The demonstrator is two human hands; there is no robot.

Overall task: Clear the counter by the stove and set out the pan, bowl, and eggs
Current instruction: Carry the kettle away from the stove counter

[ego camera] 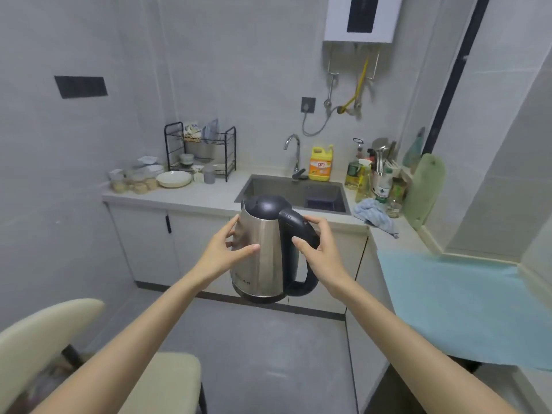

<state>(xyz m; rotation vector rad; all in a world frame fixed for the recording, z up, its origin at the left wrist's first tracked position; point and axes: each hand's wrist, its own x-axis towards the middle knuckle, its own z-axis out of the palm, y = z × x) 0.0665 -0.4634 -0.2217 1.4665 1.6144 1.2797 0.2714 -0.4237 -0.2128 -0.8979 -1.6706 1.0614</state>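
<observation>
A steel electric kettle point(263, 252) with a black lid and handle hangs in the air above the floor, in front of the sink cabinet. My left hand point(227, 249) presses against its steel side. My right hand point(319, 249) grips the black handle. A white bowl point(174, 178) sits on the far counter by the dish rack point(200, 147). A light-blue mat point(454, 303) covers the counter on the right. No pan or eggs are in sight.
The sink point(292, 191) lies straight ahead, with a yellow detergent bottle point(320, 163) behind it. Bottles, a blue cloth point(375, 215) and a green cutting board point(424, 189) crowd the right corner. A cream chair point(59, 348) stands at the lower left.
</observation>
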